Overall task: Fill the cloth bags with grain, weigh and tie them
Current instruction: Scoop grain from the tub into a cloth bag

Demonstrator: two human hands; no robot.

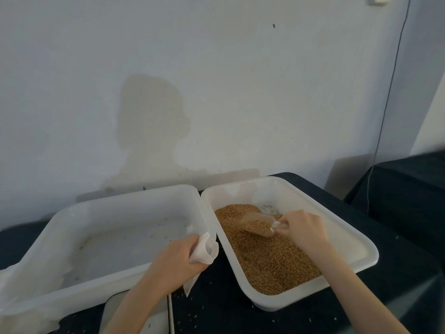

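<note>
Two hands at work: your left hand (pixel 179 257) grips a small white cloth bag (pixel 204 249), fingers curled round it, mouth held open toward the grain. Bag sits over the gap between the two tubs, its lower corner hanging down to the dark surface (pixel 216 307). Your right hand (pixel 304 229) is closed on the handle of a clear plastic scoop (pixel 258 224), which is loaded with grain and lies low in the pile. Grain (pixel 267 259) is golden-brown and fills most of the right white tub (pixel 361 255), with a bare patch of tub floor at the far end. Left white tub (pixel 115 201) is nearly touching the right one, holds only a few specks, and its near right corner stands between bag and scoop. More white cloth (pixel 14 285) drapes over that tub's near left rim. Loose grains are scattered on the surface near you. White flat object (pixel 154 321) shows under your left forearm, mostly hidden, cannot tell what. Pale wall (pixel 216 80) behind, thin cable (pixel 390 92) running down it at right.
</note>
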